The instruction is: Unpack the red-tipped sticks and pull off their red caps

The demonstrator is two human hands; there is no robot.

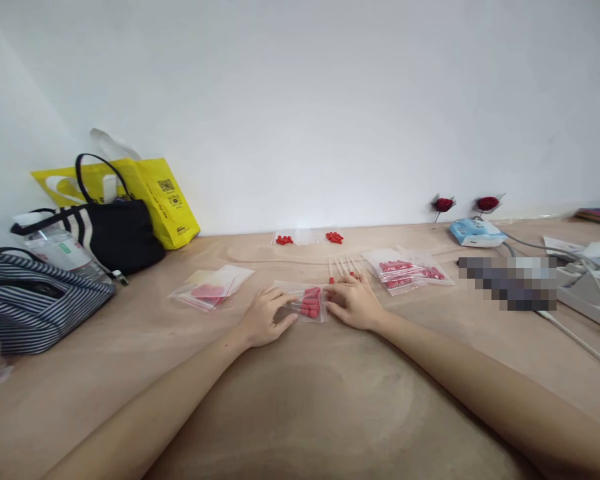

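A small clear zip bag (322, 313) lies flat on the table between my hands, with several red pieces (311, 303) and thin pale sticks inside. My left hand (266, 317) holds the bag's left end, its thumb and forefinger on the plastic. At the right edge, the thumb and fingers of my right hand (356, 304) are closed on the bag. Just beyond my right hand lie several thin pale sticks (344, 265) with red ends, partly hidden by my fingers. To the right is a stack of filled zip bags (397, 268); to the left lie flatter bags (207, 290).
Near the wall, two groups of red pieces (285, 240) lie on clear plastic. A yellow bag (173, 200), a black handbag (130, 233) and a striped bag (45, 300) stand left. A blue tissue pack (477, 233), two red roses (444, 205) and a cable (580, 341) are right.
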